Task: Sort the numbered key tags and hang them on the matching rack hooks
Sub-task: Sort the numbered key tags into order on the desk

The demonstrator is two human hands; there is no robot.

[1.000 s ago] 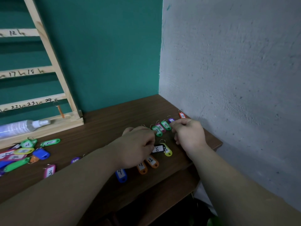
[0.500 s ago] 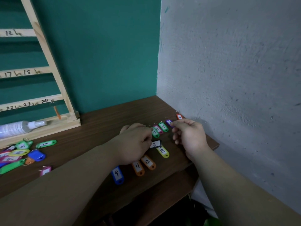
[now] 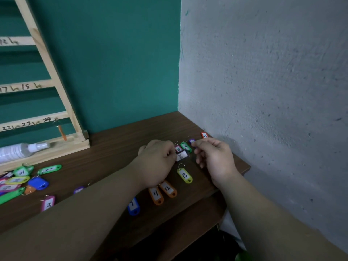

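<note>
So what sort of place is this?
Probably a plain indoor room, home or small office: a brown wooden desk set in the corner of a teal wall and a rough grey wall, holding a hand-numbered wooden key rack.

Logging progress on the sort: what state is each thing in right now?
left hand, pinching the black tag
right hand, pinching the purple tag
tag 15, lying flat on the table
orange tag, hanging from hook 24
spray bottle, lying on its side
</note>
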